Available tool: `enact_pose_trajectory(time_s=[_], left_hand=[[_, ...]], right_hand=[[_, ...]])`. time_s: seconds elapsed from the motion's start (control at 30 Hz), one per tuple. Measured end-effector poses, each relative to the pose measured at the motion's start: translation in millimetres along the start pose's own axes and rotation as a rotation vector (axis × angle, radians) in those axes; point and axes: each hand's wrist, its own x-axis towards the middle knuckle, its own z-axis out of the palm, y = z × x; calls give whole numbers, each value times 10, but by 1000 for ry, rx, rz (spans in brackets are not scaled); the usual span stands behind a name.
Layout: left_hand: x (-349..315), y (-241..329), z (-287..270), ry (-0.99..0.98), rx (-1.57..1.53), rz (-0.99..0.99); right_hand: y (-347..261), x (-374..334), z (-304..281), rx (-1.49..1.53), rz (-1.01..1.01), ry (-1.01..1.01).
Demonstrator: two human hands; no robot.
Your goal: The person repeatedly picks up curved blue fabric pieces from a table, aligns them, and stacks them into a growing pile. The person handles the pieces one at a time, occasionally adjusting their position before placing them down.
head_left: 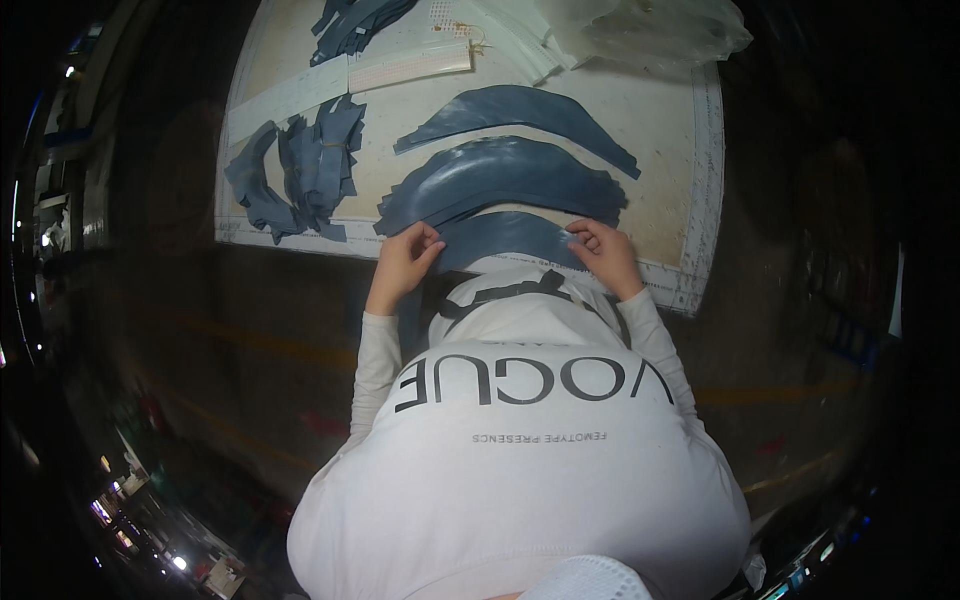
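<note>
A curved blue-grey fabric piece (508, 231) lies at the table's near edge, close to my body. My left hand (408, 256) pinches its left end between thumb and fingers. At the other end, my right hand (606, 254) has its fingers closed on the piece's right side. Just beyond it rests a thick stack of similar curved fabric pieces (500, 178), its layers fanned at both ends. Farther out, a thinner curved fabric piece or small pile (520, 110) arches across the table.
Bundles of blue-grey fabric (322, 165) lie on the table's left side, with another bundle (362, 25) at the far left. A pale paper-like strip (412, 67) and a clear plastic bag (650, 28) are at the back. The pale table (672, 150) has a printed border.
</note>
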Motion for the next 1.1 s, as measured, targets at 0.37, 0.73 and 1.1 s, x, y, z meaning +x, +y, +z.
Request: enact_pose_trajectory(time_s=[0.37,0.73,1.1], left_hand=[[263,233,-204,66,-190,53],[639,183,10,307,225,212],[689,251,-70,304,-13,273]], right_hand=[[-124,152,-266,74,-83,196],[-137,543,-94,-216,-302,413],[-254,654,-131,-149,-358,439]])
